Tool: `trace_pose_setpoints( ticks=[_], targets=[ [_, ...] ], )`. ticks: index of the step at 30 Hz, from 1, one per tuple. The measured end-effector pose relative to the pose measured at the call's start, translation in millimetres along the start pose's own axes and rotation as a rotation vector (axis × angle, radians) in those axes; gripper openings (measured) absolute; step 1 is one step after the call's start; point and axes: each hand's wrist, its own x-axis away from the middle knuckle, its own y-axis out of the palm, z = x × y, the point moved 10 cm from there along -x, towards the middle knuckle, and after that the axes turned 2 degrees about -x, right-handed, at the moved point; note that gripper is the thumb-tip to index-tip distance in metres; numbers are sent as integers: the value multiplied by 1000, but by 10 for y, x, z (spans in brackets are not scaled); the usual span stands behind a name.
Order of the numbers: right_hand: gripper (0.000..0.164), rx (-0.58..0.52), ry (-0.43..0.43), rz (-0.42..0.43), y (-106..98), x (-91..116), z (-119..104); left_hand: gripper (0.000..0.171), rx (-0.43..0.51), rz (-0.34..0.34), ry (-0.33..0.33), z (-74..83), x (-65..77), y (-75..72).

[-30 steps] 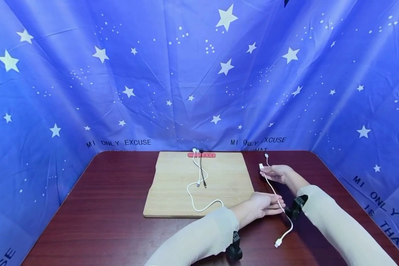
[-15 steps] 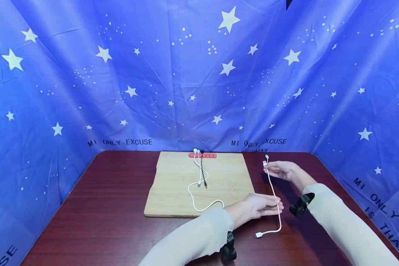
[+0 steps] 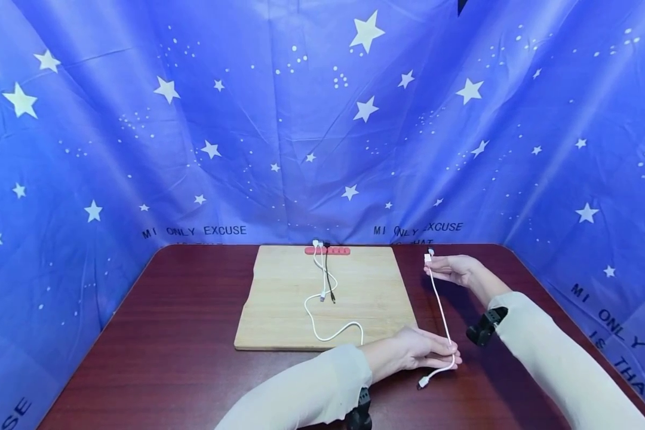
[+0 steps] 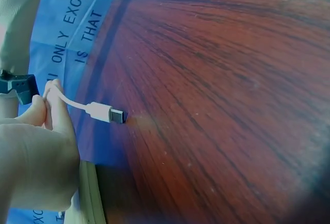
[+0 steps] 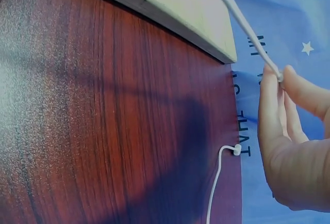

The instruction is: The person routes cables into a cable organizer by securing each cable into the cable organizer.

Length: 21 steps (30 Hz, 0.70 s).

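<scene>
A white USB cable (image 3: 440,304) is stretched above the table to the right of the wooden board. My right hand (image 3: 454,270) pinches it by its far end, just at the white plug (image 3: 427,258). Near its other end, my left hand (image 3: 421,349) pinches the cord between thumb and fingers. Beyond those fingers the near connector (image 4: 105,112) hangs free, its metal tip showing in the left wrist view. In the right wrist view, thumb and fingertips meet on the cord; the plug behind them is hidden.
A red cable holder (image 3: 337,251) sits at the board's (image 3: 279,298) far edge. White cables and a black cable (image 3: 328,280) hang from its left slots across the board. Another white cable (image 5: 215,177) lies on the table (image 3: 177,334) near my right hand, against the blue curtain.
My left hand has slid along the cord toward me, closer to the near connector. That connector has swung leftward, and the cord is straighter. My right hand has moved slightly up and right.
</scene>
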Motion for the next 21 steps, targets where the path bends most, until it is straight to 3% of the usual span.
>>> trace_pose_setpoints(
  ticks=[8,13,18,21],
  targets=[
    [32,-45,23,-3,-32,2,20,25,-64,-61,-57,-115,122,43],
    [13,-56,15,-53,51,-20,11,24,-69,-49,-39,-122,174,0],
    [28,-28,12,-61,97,-41,28,22,-174,-82,-4,-60,227,2],
    [25,-2,12,-65,156,-59,50,21,-231,-113,0,-22,251,27]
  ],
)
